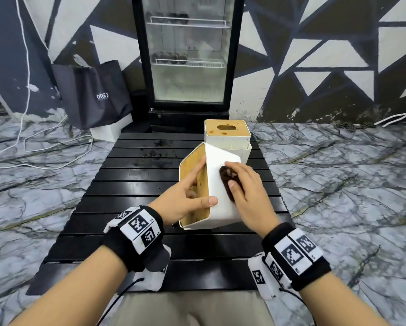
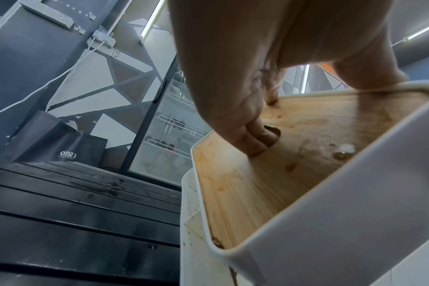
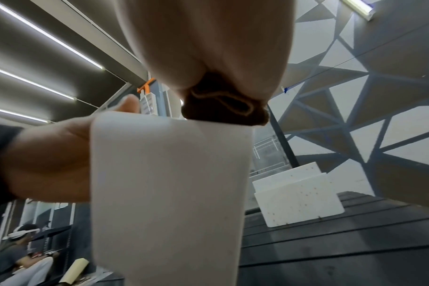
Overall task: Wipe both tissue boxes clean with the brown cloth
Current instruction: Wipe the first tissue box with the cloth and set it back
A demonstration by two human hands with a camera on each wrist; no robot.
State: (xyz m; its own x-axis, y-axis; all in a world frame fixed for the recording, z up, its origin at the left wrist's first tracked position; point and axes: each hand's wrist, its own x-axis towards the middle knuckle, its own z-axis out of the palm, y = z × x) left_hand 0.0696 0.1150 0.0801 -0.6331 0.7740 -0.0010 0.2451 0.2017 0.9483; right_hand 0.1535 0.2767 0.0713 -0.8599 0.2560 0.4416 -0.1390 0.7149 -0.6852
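The near tissue box point(image 1: 221, 184) was tipped on its side over the black slatted table point(image 1: 131, 184), its wooden lid facing left and one white wall turned up. The left hand point(image 1: 185, 198) gripped it at the lid end: the thumb lay across the near corner of the white wall, the index finger stretched up along the lid's edge, and the remaining fingers point(image 2: 255, 139) curled into the lid's oval slot. Brown stains and a few droplets marked the lid.

The right hand point(image 1: 246, 191) pressed the brown cloth point(image 1: 228, 182) flat against the upturned white wall. The cloth was bunched beneath the fingers, which lay close together over it, while the thumb rested on its near edge; a dark fold showed ahead of the fingertips. From the right wrist view the cloth point(image 3: 223, 108) sat squeezed between palm and box, though how far the fingers wrapped it could not be told there.

The second tissue box point(image 1: 228, 140) stood upright just behind the tilted one, its lid also spotted with brown, its white sides speckled.
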